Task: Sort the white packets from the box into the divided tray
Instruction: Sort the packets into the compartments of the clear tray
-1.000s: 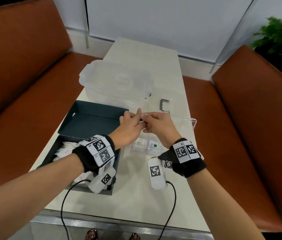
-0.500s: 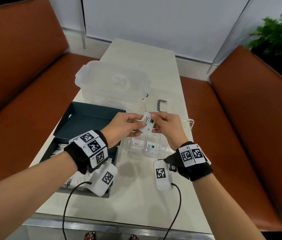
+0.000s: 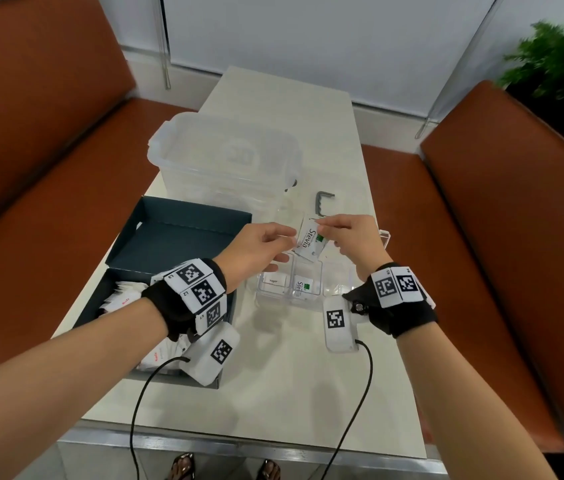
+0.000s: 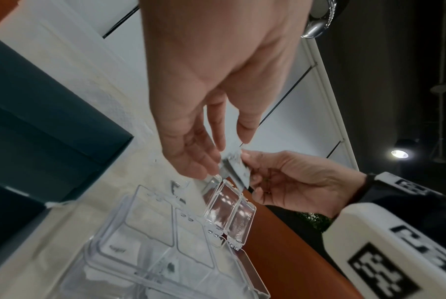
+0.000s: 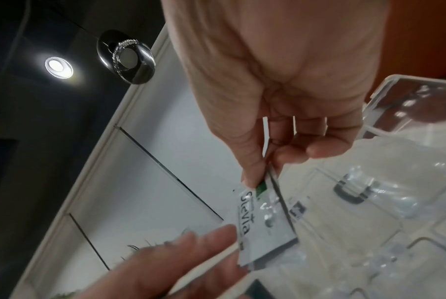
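- Stevia packet (image 3: 309,244) hung above the clear divided tray (image 3: 349,282), pinched at its top edge between the thumb and forefinger of my right hand (image 3: 356,241).
- My left hand (image 3: 256,249) sat just to the left of it with relaxed fingers (image 5: 191,250) reaching for its lower edge; whether they actually touched the paper I could not tell.
- Below, the tray's near-left compartment held a sugar packet (image 3: 274,280), and the compartment right of it held another Stevia packet (image 3: 303,286).
- To do this step well, I judged the packet should go down flat into the compartment with its twin, guided by the left fingertips so it cleared the divider and did not slip across to the sugar side.
- A light pinch seemed best, since a thin paper sachet creases easily.
- More white packets (image 3: 124,299) waited in the dark box (image 3: 183,233) at the near left, so the sorting was far from finished.
- Everything rested on a pale, narrow table (image 3: 273,382), with a lidded clear plastic tub (image 3: 225,157) farther off.
- Brown upholstered benches (image 3: 481,237) ran along both sides, a white wall panel closed the far end, and a green plant (image 3: 561,60) stood at the far right.
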`<state>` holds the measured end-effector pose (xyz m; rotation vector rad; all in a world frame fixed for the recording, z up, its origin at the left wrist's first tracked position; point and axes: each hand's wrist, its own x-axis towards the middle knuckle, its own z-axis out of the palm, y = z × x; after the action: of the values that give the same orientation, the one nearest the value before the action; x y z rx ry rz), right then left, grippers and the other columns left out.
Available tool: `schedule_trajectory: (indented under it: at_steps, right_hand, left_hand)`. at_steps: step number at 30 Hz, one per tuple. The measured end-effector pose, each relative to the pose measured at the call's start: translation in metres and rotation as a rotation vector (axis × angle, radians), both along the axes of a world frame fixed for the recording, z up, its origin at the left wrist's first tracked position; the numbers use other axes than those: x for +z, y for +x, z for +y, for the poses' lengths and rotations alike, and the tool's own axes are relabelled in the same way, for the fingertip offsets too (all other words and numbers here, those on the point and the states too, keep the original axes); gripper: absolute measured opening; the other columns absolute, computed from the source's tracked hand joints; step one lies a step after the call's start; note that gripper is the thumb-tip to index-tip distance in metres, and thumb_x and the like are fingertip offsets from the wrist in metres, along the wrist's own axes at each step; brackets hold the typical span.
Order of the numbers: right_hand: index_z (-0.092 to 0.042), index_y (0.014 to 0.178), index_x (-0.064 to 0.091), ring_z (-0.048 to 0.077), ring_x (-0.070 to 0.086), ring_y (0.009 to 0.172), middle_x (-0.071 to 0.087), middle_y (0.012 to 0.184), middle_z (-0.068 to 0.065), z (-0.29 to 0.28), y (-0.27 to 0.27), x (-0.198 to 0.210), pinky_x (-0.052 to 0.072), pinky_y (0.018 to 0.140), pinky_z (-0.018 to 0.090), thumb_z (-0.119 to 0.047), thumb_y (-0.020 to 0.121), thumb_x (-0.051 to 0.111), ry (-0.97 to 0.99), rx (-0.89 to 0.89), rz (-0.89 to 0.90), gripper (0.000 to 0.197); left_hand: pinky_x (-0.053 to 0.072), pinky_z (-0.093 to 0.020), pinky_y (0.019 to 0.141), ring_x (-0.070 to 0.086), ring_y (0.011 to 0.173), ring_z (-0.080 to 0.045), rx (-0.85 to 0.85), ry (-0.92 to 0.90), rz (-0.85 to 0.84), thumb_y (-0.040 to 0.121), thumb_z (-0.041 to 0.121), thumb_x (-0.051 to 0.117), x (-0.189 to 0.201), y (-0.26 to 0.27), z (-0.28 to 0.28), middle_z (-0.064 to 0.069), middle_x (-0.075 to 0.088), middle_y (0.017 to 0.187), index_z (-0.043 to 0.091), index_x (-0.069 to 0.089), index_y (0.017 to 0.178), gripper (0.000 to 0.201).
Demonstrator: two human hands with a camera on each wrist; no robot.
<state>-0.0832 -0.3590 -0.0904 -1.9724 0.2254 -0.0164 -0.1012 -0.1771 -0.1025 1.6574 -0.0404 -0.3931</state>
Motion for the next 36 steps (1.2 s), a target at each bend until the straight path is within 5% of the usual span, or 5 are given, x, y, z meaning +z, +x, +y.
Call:
schedule_trajectory:
  at_steps: [8,13,19,29,36]
  right_hand:
    - [-0.018,0.097,0.075,0.026,0.063,0.099,0.072,0.1,0.007,0.008,0.011,-0.056,0.048,0.095,0.043,-0.016,0.088,0.063,-0.512,0.017,0.242,0.016]
    - [-0.027,0.1,0.071,0.023,0.06,0.102,0.07,0.098,-0.002,0.018,0.009,-0.079,0.03,0.097,0.041,-0.024,0.089,0.058,-0.815,0.036,0.278,0.017]
    - [-0.031,0.109,0.064,0.022,0.055,0.103,0.066,0.1,-0.004,0.021,0.007,-0.092,0.028,0.095,0.043,-0.022,0.088,0.057,-1.257,0.222,0.251,0.024]
    - [-0.029,0.103,0.068,0.023,0.057,0.095,0.067,0.092,-0.003,0.029,0.001,-0.057,0.03,0.093,0.042,-0.019,0.089,0.047,-1.187,0.124,0.089,0.027]
    - [-0.024,0.1,0.073,0.022,0.062,0.098,0.071,0.1,-0.001,0.072,-0.002,-0.008,0.043,0.091,0.037,-0.015,0.09,0.049,-0.796,0.145,-0.107,0.027]
  left_hand:
    - [0.055,-0.019,0.068,0.068,0.078,-0.008,0.03,0.023,0.028,0.094,0.018,0.061,-0.005,0.0,0.012,0.002,0.068,0.103,0.019,0.067,0.111,0.018]
    - [0.056,-0.024,0.073,0.068,0.077,-0.008,0.032,0.034,0.041,0.094,0.016,0.06,-0.006,-0.001,0.016,-0.001,0.069,0.106,0.019,0.066,0.111,0.018]
    - [0.055,-0.026,0.074,0.067,0.079,-0.013,0.036,0.051,0.054,0.095,0.012,0.059,-0.004,-0.003,0.024,-0.006,0.069,0.109,0.016,0.066,0.109,0.016]
    - [0.056,-0.025,0.076,0.067,0.088,-0.016,0.066,0.079,0.037,0.097,0.012,0.056,-0.006,-0.005,0.051,-0.006,0.069,0.11,0.015,0.064,0.114,0.02]
    - [0.056,-0.025,0.077,0.069,0.09,-0.014,0.078,0.098,-0.016,0.097,0.014,0.055,0.004,0.004,0.084,0.001,0.07,0.107,0.018,0.064,0.115,0.02]
